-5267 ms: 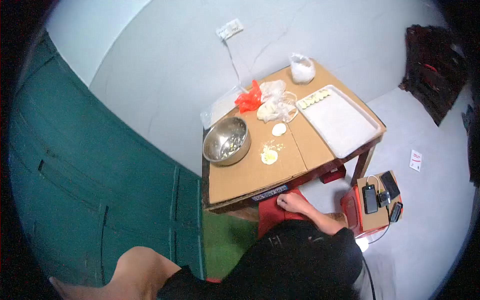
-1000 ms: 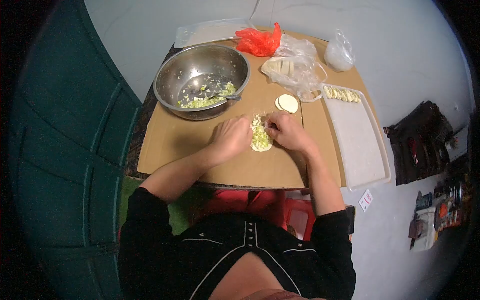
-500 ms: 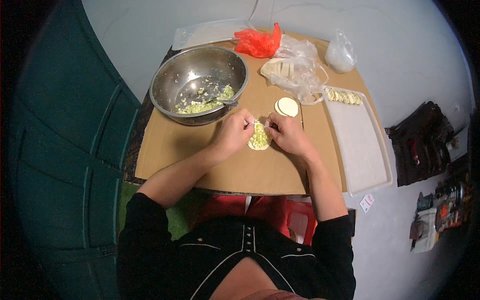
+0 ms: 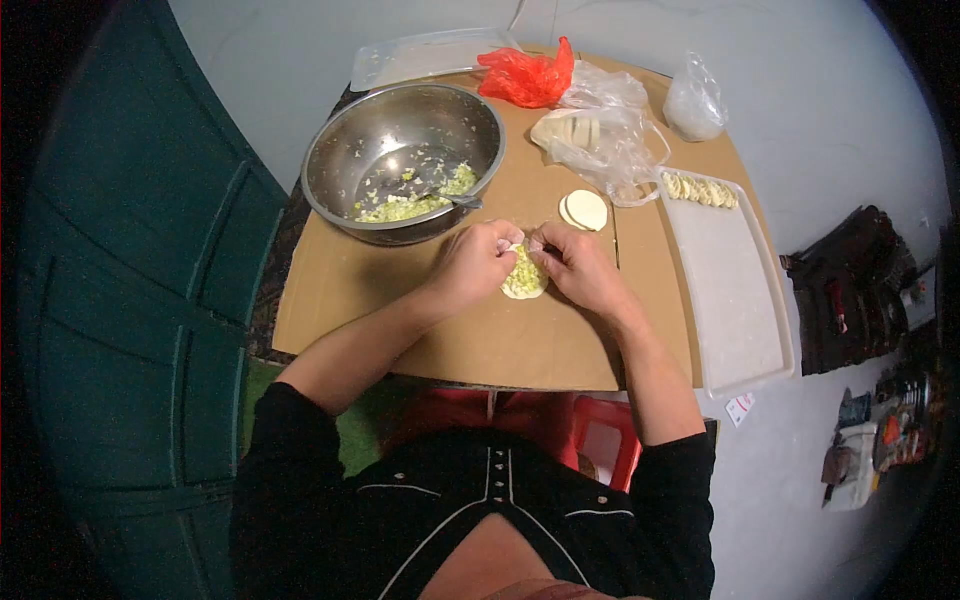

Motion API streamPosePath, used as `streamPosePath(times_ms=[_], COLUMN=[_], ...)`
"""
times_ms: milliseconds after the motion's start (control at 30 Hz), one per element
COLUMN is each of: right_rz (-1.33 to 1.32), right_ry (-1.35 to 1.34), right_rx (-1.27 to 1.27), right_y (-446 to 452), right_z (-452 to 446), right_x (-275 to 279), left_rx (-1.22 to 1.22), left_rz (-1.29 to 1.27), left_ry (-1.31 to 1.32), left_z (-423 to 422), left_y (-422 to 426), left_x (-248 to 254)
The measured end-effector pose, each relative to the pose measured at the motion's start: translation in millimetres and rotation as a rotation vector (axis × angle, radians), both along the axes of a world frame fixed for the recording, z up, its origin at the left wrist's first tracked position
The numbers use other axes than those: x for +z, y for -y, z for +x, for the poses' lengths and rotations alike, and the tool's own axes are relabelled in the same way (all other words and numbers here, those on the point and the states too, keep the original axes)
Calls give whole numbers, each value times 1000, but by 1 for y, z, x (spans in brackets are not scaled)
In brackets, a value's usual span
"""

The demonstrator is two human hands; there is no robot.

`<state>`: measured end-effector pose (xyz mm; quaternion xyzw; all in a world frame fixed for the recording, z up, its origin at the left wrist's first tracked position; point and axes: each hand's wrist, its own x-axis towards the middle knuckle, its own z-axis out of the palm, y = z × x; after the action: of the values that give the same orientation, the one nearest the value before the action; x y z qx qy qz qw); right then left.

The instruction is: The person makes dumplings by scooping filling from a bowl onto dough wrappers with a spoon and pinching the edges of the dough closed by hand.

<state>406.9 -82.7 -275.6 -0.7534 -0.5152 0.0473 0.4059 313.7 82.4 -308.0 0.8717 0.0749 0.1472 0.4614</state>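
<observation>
A round dumpling wrapper (image 4: pixel 524 279) topped with chopped green and white filling is held between my two hands over the cardboard-covered table. My left hand (image 4: pixel 478 262) pinches its upper left edge, and my right hand (image 4: pixel 572 262) pinches the upper right edge. The far rim is gathered between the fingertips; the lower part lies open with the filling showing. Just beyond my right hand lie two or so loose wrappers (image 4: pixel 584 210). To the upper left stands a steel bowl (image 4: pixel 345 135) with more filling (image 4: pixel 400 208) and a spoon (image 4: pixel 462 200) in it.
At the right, a white tray (image 4: pixel 735 290) bears a row of folded dumplings (image 4: pixel 700 190) at its far end. Plastic bags, one red (image 4: pixel 527 75) and one clear with wrappers (image 4: pixel 600 140), lie at the back. A clear lid (image 4: pixel 430 55) rests behind the bowl.
The view has shifted slightly, moving the table items a little right. Both hands stay on the wrapper, their fingertips still pinching its far edge with only small movement.
</observation>
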Motion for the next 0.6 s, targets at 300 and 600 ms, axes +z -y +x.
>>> streamPosePath(times_ms=[300,600], right_rz=[0,11], right_ry=[-37,-26], right_rx=[0,40], right_y=[-2,-1], right_z=[0,0], right_x=[-1,2], left_rx=[6,-9], left_rz=[95,93], left_ry=[129,79], left_z=[-3,-3], left_y=[7,6], left_x=[6,7])
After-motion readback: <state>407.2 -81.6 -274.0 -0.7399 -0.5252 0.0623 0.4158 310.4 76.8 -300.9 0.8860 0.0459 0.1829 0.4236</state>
